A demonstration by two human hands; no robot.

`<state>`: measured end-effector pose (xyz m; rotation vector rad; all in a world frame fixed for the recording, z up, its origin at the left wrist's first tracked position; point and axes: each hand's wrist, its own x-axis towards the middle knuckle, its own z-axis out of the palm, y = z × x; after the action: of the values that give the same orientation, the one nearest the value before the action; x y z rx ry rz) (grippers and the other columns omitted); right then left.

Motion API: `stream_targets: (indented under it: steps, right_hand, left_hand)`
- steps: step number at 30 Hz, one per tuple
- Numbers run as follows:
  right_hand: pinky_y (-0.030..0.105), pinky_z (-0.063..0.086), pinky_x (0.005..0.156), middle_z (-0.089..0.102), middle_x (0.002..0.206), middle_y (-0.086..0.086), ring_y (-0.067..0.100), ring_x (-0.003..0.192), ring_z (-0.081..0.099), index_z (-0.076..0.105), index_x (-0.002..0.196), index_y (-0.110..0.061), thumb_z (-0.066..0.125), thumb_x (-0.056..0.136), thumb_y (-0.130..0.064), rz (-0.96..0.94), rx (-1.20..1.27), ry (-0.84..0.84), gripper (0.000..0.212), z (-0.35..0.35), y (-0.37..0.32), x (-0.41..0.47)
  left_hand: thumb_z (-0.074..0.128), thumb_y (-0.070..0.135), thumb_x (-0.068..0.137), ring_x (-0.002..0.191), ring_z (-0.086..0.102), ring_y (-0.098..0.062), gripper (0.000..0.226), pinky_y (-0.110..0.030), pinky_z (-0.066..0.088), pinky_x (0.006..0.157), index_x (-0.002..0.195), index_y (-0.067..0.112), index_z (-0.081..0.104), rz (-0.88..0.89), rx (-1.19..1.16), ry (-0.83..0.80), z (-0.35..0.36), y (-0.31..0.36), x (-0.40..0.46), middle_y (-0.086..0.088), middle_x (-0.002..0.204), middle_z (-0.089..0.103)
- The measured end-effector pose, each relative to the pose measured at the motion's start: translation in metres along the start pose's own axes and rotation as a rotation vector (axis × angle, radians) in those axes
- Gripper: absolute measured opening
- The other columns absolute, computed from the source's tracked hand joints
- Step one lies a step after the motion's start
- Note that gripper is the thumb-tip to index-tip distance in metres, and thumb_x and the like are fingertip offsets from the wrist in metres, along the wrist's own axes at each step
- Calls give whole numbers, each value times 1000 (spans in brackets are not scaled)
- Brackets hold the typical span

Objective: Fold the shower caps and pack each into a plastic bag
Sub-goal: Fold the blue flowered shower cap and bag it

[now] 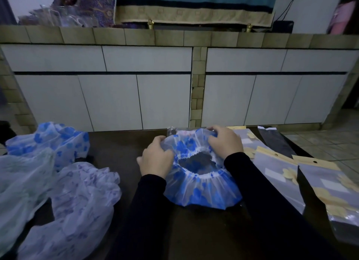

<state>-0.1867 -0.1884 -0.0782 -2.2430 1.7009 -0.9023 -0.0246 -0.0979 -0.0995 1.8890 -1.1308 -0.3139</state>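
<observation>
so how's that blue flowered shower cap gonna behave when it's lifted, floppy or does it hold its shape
Probably floppy: the blue flowered shower cap is thin, see-through film that puckers and sags around its gathered white rim. Likely very light, since the left hand and right hand hold it by pinched edges alone. It may spring back when folded, because the elastic opening bunches.
</observation>
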Motion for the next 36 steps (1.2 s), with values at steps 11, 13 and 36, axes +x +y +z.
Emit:
stream_targets:
  steps: [11,13,36]
  right_hand:
    - [28,40,71,67,103,-1,18,91,57,67,104,-26,48,96,-45,-102,141,42,28,12,10,-1]
    - [28,36,65,68,97,4,21,83,55,68,102,-22,46,98,-42,-22,130,111,30,11,15,-1]
    - [38,53,83,64,89,-8,12,88,61,57,93,-29,52,96,-13,-310,436,-75,16,10,8,-9]
  left_hand:
    - [49,42,96,87,57,-24,28,-29,36,69,88,17,61,-11,-91,216,8,-15,12,-2,89,60]
    - [45,44,98,82,53,-23,32,-30,35,69,89,16,59,-116,-89,236,6,-16,12,1,82,57]
    - [45,35,99,109,49,-18,25,-35,24,85,117,33,61,252,189,15,10,-3,9,7,110,61]
